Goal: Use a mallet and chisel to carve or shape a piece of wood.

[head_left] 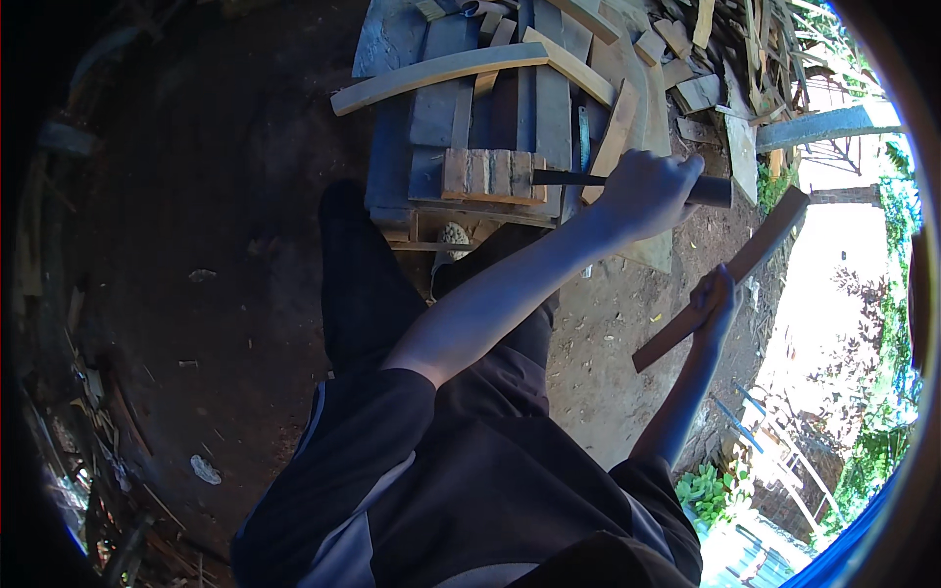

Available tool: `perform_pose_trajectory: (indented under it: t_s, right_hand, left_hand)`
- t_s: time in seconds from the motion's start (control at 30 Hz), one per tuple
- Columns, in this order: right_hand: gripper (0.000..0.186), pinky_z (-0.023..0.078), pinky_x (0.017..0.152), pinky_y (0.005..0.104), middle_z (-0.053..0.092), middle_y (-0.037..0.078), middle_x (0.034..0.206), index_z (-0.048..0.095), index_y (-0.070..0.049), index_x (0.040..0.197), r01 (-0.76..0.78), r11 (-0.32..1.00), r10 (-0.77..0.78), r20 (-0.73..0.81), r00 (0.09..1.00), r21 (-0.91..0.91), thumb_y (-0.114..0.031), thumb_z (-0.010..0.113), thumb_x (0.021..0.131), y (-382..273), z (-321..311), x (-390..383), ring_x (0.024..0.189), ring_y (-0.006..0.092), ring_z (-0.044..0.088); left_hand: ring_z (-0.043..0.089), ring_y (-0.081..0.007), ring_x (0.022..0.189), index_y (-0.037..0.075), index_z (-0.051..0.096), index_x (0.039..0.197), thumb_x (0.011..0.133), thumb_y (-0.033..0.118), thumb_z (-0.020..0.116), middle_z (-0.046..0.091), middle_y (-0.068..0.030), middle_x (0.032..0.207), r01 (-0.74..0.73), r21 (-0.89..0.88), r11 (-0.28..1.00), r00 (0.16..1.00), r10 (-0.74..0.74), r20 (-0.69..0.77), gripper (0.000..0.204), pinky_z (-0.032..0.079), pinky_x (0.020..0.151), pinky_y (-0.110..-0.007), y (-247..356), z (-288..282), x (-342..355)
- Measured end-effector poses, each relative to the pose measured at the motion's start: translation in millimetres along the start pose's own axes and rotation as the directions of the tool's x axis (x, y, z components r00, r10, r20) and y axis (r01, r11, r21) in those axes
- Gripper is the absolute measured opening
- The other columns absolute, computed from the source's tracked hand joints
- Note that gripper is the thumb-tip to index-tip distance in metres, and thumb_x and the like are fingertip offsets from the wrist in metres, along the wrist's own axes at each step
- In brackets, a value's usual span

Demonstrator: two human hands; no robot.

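Observation:
My left hand (649, 196) is closed around a dark tool. Its narrow shaft (578, 178) points left to a pale ribbed wooden block (495, 176), and a thick dark cylindrical end (713, 191) shows right of the fist. Its kind is unclear, and I cannot tell whether the tip touches or joins the block. The block lies at the near edge of a low wooden workbench (392, 186). Off to the right, my right hand (718, 297) grips a slightly curved reddish-brown wooden slat (760, 245) near its middle, held slanting in the air.
Curved wooden pieces (441, 76) and offcuts lie across the bench. A bluish hand saw or ruler-like strip (584, 142) rests there too. Scrap wood (701, 93) is heaped at the far right. A concrete-like beam (828, 125) juts in at right. My leg (363, 274) is beside the bench.

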State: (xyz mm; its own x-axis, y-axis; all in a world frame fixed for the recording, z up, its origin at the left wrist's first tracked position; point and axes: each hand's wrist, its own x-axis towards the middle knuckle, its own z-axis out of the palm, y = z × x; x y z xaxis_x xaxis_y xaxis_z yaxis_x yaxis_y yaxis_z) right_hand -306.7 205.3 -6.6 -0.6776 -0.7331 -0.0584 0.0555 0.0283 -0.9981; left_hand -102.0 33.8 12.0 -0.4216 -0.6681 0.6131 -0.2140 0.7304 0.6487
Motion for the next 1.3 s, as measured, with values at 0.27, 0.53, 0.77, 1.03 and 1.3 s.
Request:
perform_pose_trajectory:
  t_s: [0.27, 0.53, 0.77, 1.03, 1.3]
  right_hand:
    - [0.019, 0.037, 0.039, 0.0242, 0.049, 0.003, 0.067, 0.049, -0.004, 0.098, 0.014, 0.992, -0.001, 0.102, 0.995, -0.129, -0.019, 0.060, 0.093, 4, 37, -23, 0.044, 0.0112, 0.045]
    - [0.019, 0.037, 0.039, 0.0244, 0.049, 0.003, 0.066, 0.048, -0.004, 0.098, 0.017, 0.994, -0.004, 0.118, 0.993, -0.108, -0.018, 0.059, 0.092, -5, 37, -24, 0.044, 0.0111, 0.045]
    - [0.019, 0.037, 0.039, 0.0248, 0.049, 0.004, 0.065, 0.049, -0.003, 0.098, 0.027, 0.990, -0.008, 0.131, 0.991, -0.138, -0.018, 0.059, 0.092, -5, 49, -29, 0.043, 0.0112, 0.045]
    - [0.017, 0.037, 0.039, 0.0237, 0.049, 0.004, 0.065, 0.050, -0.004, 0.098, 0.105, 0.992, -0.097, 0.111, 0.989, -0.073, -0.018, 0.057, 0.093, -29, 44, -16, 0.045, 0.0109, 0.046]
    - [0.016, 0.035, 0.040, 0.0232, 0.046, 0.004, 0.068, 0.050, -0.003, 0.101, 0.182, 0.983, -0.180, 0.124, 0.976, -0.003, -0.017, 0.055, 0.094, -51, 57, -19, 0.046, 0.0110, 0.042]
  left_hand:
    - [0.069, -0.0285, 0.062, 0.005, 0.056, 0.090, 0.074, 0.025, 0.079, 0.066, -0.0106, 0.069, -0.030, -0.054, 0.998, 0.995, 0.025, -0.094, 0.034, 0.054, 0.056, -0.039, 7, -13, 4]
    - [0.068, -0.0294, 0.060, 0.004, 0.056, 0.090, 0.077, 0.028, 0.078, 0.066, -0.0122, 0.067, 0.029, -0.031, 0.999, 0.995, -0.032, -0.091, 0.035, 0.054, 0.055, -0.039, 1, -12, 3]
    - [0.068, -0.0298, 0.060, 0.004, 0.057, 0.090, 0.076, 0.026, 0.078, 0.066, -0.0124, 0.067, 0.041, -0.036, 0.999, 0.993, -0.045, -0.112, 0.034, 0.055, 0.055, -0.039, 1, -11, 4]
    - [0.068, -0.0301, 0.061, 0.004, 0.056, 0.089, 0.076, 0.026, 0.078, 0.066, -0.0125, 0.067, 0.044, -0.045, 0.998, 0.991, -0.050, -0.127, 0.034, 0.055, 0.056, -0.039, -2, -12, 8]
    - [0.068, -0.0299, 0.058, 0.004, 0.055, 0.088, 0.078, 0.025, 0.077, 0.065, -0.0124, 0.064, 0.047, -0.082, 0.996, 0.991, -0.056, -0.122, 0.031, 0.054, 0.055, -0.040, 4, -16, 8]
